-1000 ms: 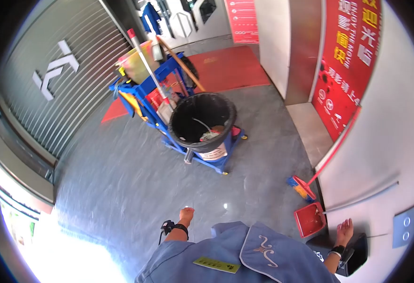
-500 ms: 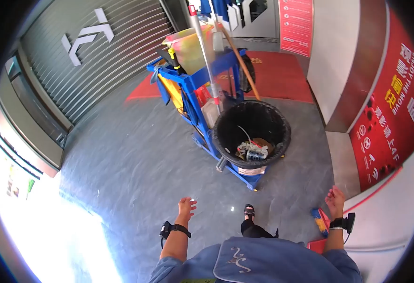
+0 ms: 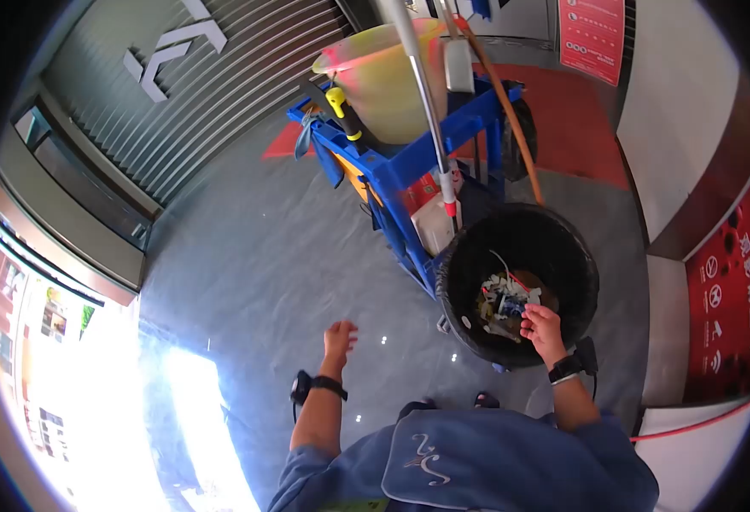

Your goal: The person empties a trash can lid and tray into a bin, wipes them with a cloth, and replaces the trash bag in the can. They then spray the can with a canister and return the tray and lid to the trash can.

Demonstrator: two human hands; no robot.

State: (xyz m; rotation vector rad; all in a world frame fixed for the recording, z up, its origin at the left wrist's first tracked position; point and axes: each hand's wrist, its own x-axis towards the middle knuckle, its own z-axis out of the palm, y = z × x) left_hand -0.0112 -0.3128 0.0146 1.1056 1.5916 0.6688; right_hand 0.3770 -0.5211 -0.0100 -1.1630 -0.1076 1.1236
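My right hand [image 3: 543, 331] is over the near side of the black trash bin [image 3: 580, 282]. Its fingers are curled together towards the thumb; anything between them is too small to make out. Below the fingertips, inside the bin, lies mixed litter [image 3: 503, 294] with crumpled pale scraps and a thin white strip. Off to the left, my left hand [image 3: 339, 341] hangs above the floor, touching nothing, its fingers loosely bent and apart. The bin stands at the near end of a blue cleaning cart [image 3: 392, 166].
On the cart are a yellowish bucket [image 3: 383, 81], a white-and-red pole [image 3: 430, 102] and a wooden handle [image 3: 511, 119]. A red mat [image 3: 575, 136] lies behind. A signed red wall [image 3: 733, 290] is at right, a ribbed shutter [image 3: 255, 60] at back left.
I have come closer to the cart and bin, which appear larger and farther right. My right hand has moved from beside the right wall to over the bin. My left hand still hangs free.
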